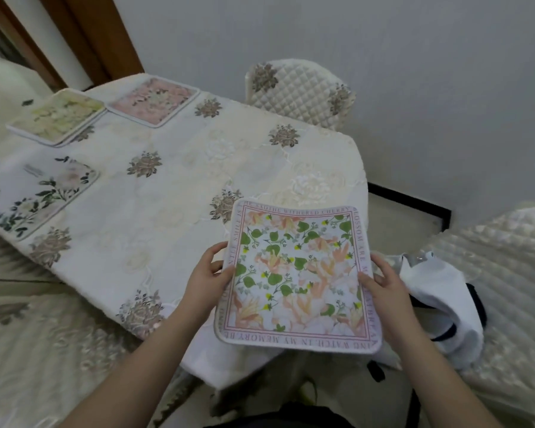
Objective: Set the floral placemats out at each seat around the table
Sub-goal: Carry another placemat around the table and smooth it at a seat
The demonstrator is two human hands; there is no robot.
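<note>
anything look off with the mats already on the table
Yes: the yellow-green mat and the pink mat at the far end lie corner to corner, almost touching, and angled differently. The white-flower mat lies alone on the left.

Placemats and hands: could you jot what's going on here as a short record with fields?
held mat: orange-and-green floral placemat, over the table's near corner
left hand: grips its left edge
right hand: grips its right edge
mats laid: pink placemat, yellow placemat, white placemat
table: cream flowered cloth
beyond: quilted chair
</note>
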